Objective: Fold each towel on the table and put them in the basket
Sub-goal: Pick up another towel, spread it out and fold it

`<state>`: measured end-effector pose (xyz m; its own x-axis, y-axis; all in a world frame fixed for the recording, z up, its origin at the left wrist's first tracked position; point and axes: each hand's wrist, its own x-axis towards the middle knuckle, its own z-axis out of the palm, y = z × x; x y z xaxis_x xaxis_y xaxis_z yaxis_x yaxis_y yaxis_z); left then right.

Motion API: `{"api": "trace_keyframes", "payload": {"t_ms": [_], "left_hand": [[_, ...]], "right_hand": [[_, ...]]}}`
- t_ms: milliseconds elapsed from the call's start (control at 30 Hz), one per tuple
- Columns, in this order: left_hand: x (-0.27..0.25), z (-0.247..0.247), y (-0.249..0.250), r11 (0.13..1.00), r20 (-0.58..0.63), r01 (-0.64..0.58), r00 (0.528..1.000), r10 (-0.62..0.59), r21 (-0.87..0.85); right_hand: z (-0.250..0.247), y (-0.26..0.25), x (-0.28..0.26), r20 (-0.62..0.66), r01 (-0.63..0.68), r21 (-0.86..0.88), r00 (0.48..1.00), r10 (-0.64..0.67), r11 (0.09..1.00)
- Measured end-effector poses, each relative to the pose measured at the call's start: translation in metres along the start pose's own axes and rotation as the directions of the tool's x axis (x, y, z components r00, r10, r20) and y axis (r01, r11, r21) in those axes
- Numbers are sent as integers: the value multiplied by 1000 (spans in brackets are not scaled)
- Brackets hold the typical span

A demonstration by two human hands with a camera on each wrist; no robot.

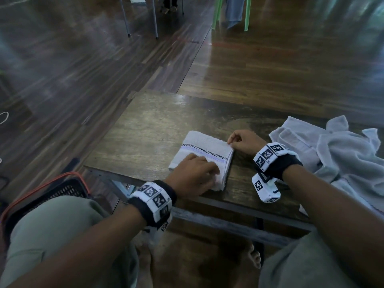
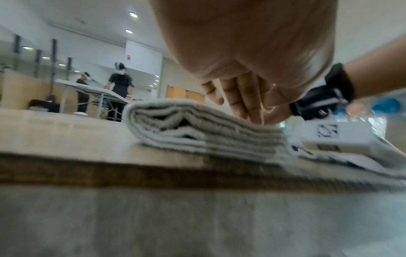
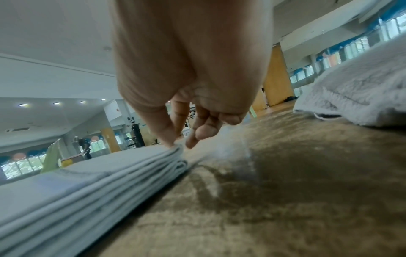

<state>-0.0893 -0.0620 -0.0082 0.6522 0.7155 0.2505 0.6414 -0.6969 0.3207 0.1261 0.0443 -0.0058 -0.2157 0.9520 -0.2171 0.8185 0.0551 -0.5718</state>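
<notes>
A folded white towel (image 1: 202, 150) with a checked and purple stripe lies on the wooden table (image 1: 145, 129), near its front edge. My left hand (image 1: 195, 173) lies flat on the towel's near part, fingers straight, pressing the layers (image 2: 197, 128) down. My right hand (image 1: 241, 141) pinches the towel's far right corner (image 3: 173, 149) between thumb and forefinger. A heap of unfolded pale towels (image 1: 332, 150) lies on the table's right side. A dark mesh basket (image 1: 60, 190) with an orange rim stands on the floor at the lower left, partly hidden by my knee.
The bare left part of the table stretches to its left edge (image 1: 108, 129). The unfolded towels' edge (image 3: 356, 97) lies just right of my right hand. On the wooden floor beyond stand a green chair (image 1: 230, 13) and metal legs (image 1: 141, 17).
</notes>
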Motion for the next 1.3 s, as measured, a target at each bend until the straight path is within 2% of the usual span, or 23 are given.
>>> {"api": "trace_keyframes", "payload": {"t_ms": [33,100,133,200,267,333,400,467,533,600,667,733,833,900,1000,1100,1300], "left_hand": [[4,-7,-6,998,-21,55,998,-55,19],[9,-20,-22,976,5,194,981,-196,99],[11,-24,-31,957,33,251,965,-258,142],[14,-31,-45,932,99,302,940,-326,201],[16,-33,-52,935,188,274,929,-318,228],[18,-29,-53,943,280,224,915,-291,246],[19,-24,-52,940,311,195,908,-281,280],[19,-21,-51,930,284,166,922,-264,328],[18,-22,-46,902,283,109,928,-242,417],[17,-22,-37,875,301,57,926,-226,481],[16,-20,-25,884,330,34,921,-210,467],[15,-17,-16,925,345,31,923,-172,379],[13,-13,-11,973,363,41,924,-124,228],[13,-9,-12,981,353,105,922,-158,164],[17,-5,-19,964,232,229,939,-255,132],[24,-4,-27,942,136,322,933,-333,92],[37,2,-35,911,106,408,905,-413,62]], "right_hand": [[0,-4,-4,-47,-1,-75,999,-3,997],[1,-19,-21,-127,41,-332,988,-88,942],[4,-27,-32,-124,88,-438,980,-157,894],[17,-46,-56,-41,229,-540,954,-297,810],[37,-56,-84,25,375,-560,899,-437,739],[58,-51,-107,80,457,-582,855,-512,673],[67,-38,-120,109,469,-595,851,-513,652],[59,-27,-122,150,464,-646,855,-496,606],[42,-19,-120,174,420,-709,882,-437,566],[25,-11,-115,168,352,-731,923,-345,585],[12,-1,-109,154,300,-703,949,-274,645],[2,7,-101,130,266,-651,962,-242,711],[-4,10,-90,146,256,-613,966,-211,748],[-4,9,-84,137,250,-562,968,-209,788],[-4,11,-73,76,221,-471,975,-210,854],[-3,13,-63,-2,164,-324,985,-174,932],[-5,11,-42,14,174,-282,984,-177,944]]}}
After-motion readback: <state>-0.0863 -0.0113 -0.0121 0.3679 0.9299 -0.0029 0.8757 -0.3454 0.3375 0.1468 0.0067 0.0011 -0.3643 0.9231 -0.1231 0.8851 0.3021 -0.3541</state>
